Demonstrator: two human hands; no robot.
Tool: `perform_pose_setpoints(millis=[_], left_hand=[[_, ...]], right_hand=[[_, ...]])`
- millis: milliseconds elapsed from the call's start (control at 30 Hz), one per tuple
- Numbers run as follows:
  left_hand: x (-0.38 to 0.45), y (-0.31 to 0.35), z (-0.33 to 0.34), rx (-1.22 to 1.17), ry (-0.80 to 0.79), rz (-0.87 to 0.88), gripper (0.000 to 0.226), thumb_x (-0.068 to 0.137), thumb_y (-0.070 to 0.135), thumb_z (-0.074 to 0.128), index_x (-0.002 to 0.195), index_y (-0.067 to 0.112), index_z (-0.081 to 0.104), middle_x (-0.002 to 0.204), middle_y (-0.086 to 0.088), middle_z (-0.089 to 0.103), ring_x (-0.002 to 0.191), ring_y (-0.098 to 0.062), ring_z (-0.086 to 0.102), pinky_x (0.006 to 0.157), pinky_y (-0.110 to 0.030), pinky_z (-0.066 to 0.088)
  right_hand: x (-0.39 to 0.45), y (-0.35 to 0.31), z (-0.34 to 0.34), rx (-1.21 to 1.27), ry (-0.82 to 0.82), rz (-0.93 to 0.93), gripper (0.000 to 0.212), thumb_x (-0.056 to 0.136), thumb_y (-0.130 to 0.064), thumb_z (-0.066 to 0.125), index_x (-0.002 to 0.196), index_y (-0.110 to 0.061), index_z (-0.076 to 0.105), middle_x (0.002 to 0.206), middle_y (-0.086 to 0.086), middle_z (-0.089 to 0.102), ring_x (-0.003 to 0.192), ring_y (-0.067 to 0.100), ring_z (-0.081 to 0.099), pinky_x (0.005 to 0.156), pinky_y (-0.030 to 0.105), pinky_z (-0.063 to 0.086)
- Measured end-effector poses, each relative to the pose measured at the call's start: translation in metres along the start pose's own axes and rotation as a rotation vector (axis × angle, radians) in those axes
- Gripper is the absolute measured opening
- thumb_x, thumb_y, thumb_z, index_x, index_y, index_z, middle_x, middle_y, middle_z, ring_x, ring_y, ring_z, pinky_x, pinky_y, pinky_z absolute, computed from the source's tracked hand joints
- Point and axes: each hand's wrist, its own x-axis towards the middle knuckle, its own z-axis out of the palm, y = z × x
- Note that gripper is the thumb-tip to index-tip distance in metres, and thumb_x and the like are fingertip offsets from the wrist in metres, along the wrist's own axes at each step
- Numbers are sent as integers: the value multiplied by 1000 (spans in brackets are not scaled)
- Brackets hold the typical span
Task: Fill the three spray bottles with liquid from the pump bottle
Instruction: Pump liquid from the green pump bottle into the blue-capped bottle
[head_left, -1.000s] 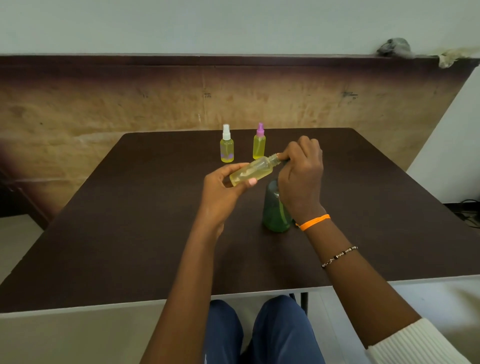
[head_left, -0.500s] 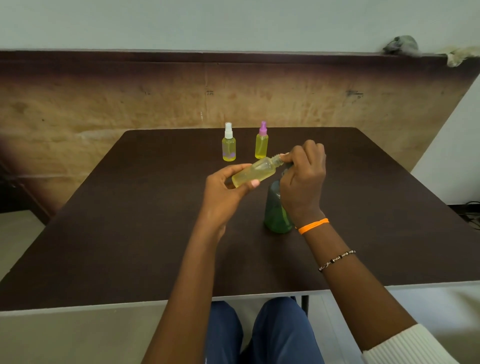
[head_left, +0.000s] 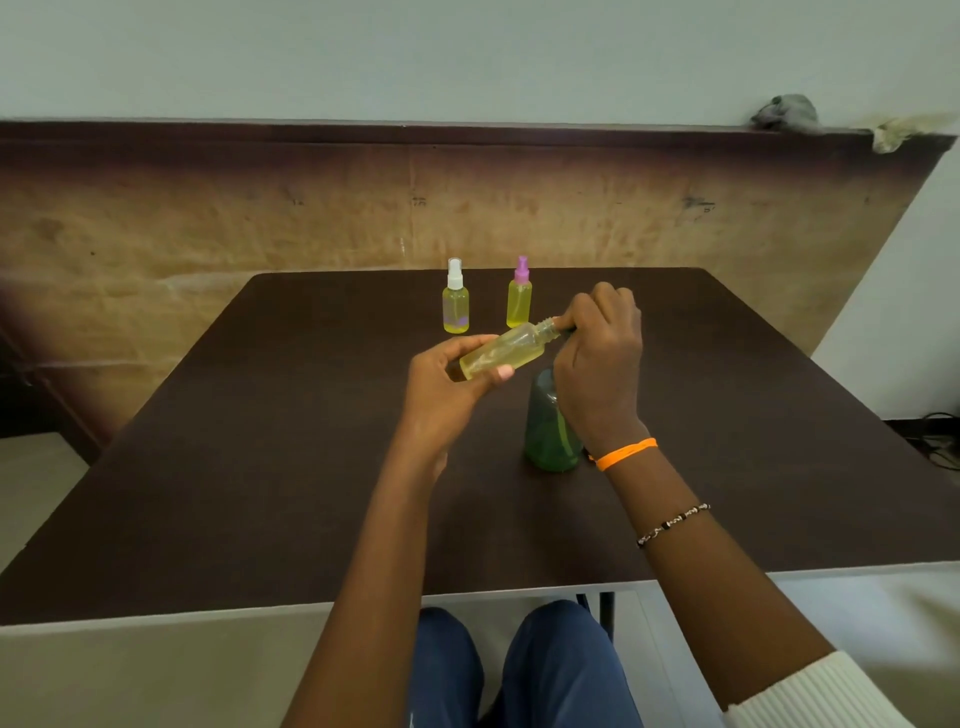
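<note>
My left hand holds an uncapped spray bottle tilted, its threaded neck pointing right and up, with yellow liquid inside. My right hand rests on top of the green pump bottle, fingers closed over its pump head, and the nozzle meets the neck of the tilted bottle. The pump head itself is hidden under the hand. Two capped spray bottles stand upright at the far side of the table: one with a white cap, one with a purple cap, both holding yellow liquid.
The dark brown table has a pale front edge close to my knees. A brown wall panel runs behind it, with rags on its ledge at the right. Cables lie on the floor at the far right.
The tilted bottle and both hands have barely shifted. The view moved slightly.
</note>
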Motion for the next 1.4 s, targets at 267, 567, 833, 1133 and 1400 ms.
perform_pose_setpoints(millis=[267, 567, 833, 1133, 1400], left_hand=[[-2, -5, 0, 12, 3, -29, 32, 78, 2, 72, 107, 14, 67, 91, 8, 68, 78, 5, 63, 67, -9, 48], [0, 1, 0, 7, 16, 2, 32, 76, 0, 72, 102, 19, 67, 90, 9, 68, 75, 7, 62, 66, -8, 47], [-1, -6, -1, 20, 27, -3, 35, 75, -1, 73, 105, 16, 67, 95, 3, 69, 86, -4, 63, 75, -14, 52], [2, -2, -2, 21, 43, 48, 41, 70, -5, 75, 103, 19, 67, 101, 2, 69, 95, -10, 65, 80, -19, 53], [-1, -3, -1, 17, 43, 36, 39, 71, -5, 74, 100, 20, 67, 94, 6, 69, 89, -5, 64, 78, -17, 53]], right_hand=[[-9, 6, 6, -2, 56, -20, 21, 78, 7, 40, 62, 0, 53, 65, 17, 46, 68, 21, 31, 58, 33, 30], [-6, 3, 2, -4, 6, 2, 21, 76, 6, 38, 66, 0, 54, 68, 15, 47, 69, 21, 32, 58, 36, 31], [-14, 5, 3, -24, 34, -18, 21, 82, 7, 43, 66, 1, 56, 68, 16, 47, 69, 21, 33, 56, 37, 32], [-10, 4, 2, 35, 30, 8, 20, 79, 11, 43, 67, 1, 56, 69, 15, 47, 69, 23, 35, 55, 41, 35], [-16, 5, 2, 42, 48, 2, 22, 80, 8, 41, 68, 2, 58, 68, 16, 47, 69, 21, 34, 54, 39, 35]])
